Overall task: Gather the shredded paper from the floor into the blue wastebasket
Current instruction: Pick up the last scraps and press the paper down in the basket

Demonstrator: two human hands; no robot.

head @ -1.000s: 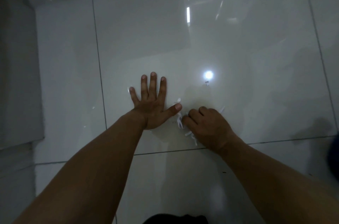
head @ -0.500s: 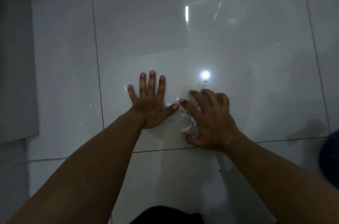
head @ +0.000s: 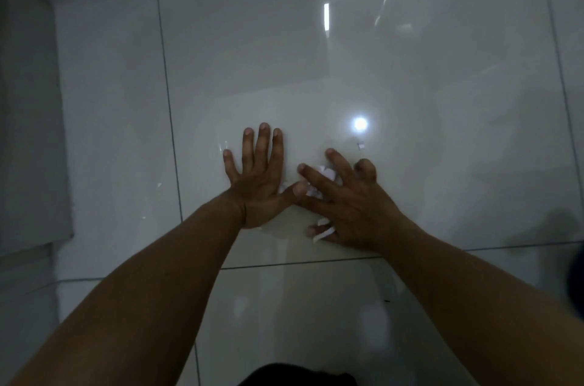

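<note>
left hand (head: 257, 183) flat on the floor (head: 284, 38), fingers spread, basically a wall | shredded paper (head: 319, 183) bunched at its 3 o'clock under the right hand (head: 350, 205), which is splayed and raking, not gripping | tip: rake toward that thumb, and get the stray scrap (head: 360, 145) at 1 o'clock | blue wastebasket (head: 576, 275) peeking in at 4 o'clock | vs a sec ago: right fist opened up, left didn't budge

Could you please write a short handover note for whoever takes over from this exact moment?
Left hand: open, flat on the floor, thumb beside the shredded paper.
Right hand: open, spread over it, not closed on it.
Strays: one scrap beyond the right hand, another left of the left hand.
Done: paper bunched between the hands.
Left: grip it, collect strays, bin them; the dark blue shape at the right edge may be the wastebasket.
</note>
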